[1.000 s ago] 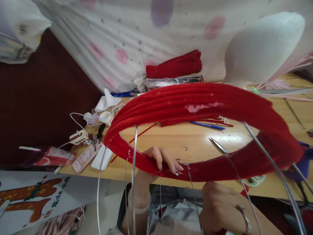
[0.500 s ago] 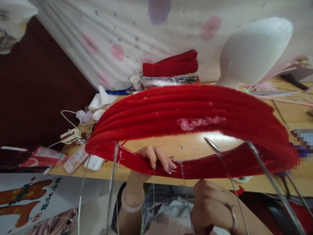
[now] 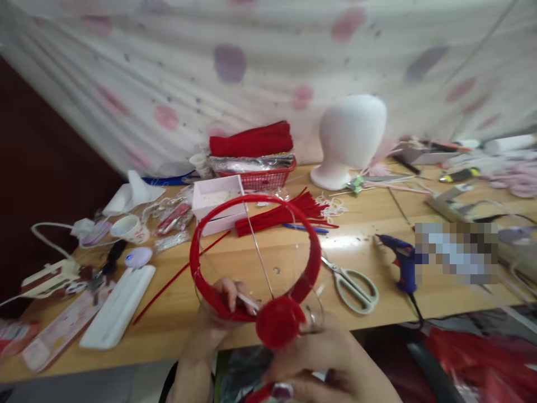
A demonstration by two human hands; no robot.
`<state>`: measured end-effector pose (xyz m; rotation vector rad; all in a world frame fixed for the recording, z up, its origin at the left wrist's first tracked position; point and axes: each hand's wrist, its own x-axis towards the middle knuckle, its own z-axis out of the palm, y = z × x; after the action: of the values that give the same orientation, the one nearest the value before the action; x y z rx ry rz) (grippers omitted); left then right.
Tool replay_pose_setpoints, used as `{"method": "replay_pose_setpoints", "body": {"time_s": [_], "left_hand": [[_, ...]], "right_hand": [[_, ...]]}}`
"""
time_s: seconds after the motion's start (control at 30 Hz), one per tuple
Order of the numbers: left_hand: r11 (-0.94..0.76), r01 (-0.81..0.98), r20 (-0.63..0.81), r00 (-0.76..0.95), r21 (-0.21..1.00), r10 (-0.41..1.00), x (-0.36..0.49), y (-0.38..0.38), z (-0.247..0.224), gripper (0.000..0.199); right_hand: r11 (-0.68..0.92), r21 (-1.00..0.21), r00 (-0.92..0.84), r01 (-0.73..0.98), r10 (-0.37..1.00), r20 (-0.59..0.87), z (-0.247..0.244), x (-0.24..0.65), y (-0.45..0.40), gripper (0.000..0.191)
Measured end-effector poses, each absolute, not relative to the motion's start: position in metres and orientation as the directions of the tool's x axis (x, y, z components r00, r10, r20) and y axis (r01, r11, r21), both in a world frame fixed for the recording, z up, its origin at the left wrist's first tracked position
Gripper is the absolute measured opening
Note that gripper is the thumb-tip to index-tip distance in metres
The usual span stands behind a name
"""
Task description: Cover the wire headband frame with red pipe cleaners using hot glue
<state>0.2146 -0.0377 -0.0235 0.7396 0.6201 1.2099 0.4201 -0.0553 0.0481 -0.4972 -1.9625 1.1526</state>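
A large ring wrapped in red fuzzy stems [image 3: 312, 263] is held up over the table, with thin metal wires running from it toward a smaller red round piece [image 3: 280, 323] nearer me. Together they form one wire frame. My left hand [image 3: 229, 299] is closed on the ring's lower left edge, fingers curled over it. My right hand [image 3: 323, 358], blurred, is closed beside the small round piece, at the frame's near end. A bit of red shows by its thumb; its exact grip is partly hidden.
On the wooden table [image 3: 168, 313] lie scissors [image 3: 356, 291], a blue glue gun [image 3: 400, 260], a bundle of red stems [image 3: 272, 215] and a white box [image 3: 218, 196]. Behind stand a white foam head [image 3: 354, 131] and a red basket [image 3: 268, 178]. A white case [image 3: 119, 308] lies left.
The frame has tilted and moved away from the camera, so its small round end now shows. Both hands still hold it. The view takes in more of the table.
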Motion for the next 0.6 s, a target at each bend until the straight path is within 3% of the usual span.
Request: {"method": "replay_pose_setpoints", "body": {"time_s": [0.13, 0.23, 0.43, 0.6], "left_hand": [[0.217, -0.527, -0.11, 0.227, 0.821, 0.968, 0.219, -0.044, -0.029, 0.04], [0.23, -0.43, -0.21, 0.094, 0.873, 0.973, 0.224, -0.047, -0.035, 0.047], [0.272, -0.409, -0.369, -0.18, 0.871, 0.912, 0.247, -0.044, -0.055, 0.07], [0.274, -0.424, -0.395, -0.228, 0.863, 0.89, 0.261, -0.04, -0.066, 0.089]], "right_hand": [[0.224, -0.967, -0.481, -0.121, 0.839, 0.254, 0.04, 0.424, -0.048, 0.024], [0.094, -0.985, -0.449, -0.143, 0.881, 0.149, 0.027, 0.431, -0.039, 0.026], [-0.061, -0.975, -0.402, -0.214, 0.915, 0.031, 0.011, 0.44, -0.028, 0.035], [-0.111, -0.983, -0.355, -0.147, 0.934, -0.052, 0.006, 0.442, -0.023, 0.042]]}}
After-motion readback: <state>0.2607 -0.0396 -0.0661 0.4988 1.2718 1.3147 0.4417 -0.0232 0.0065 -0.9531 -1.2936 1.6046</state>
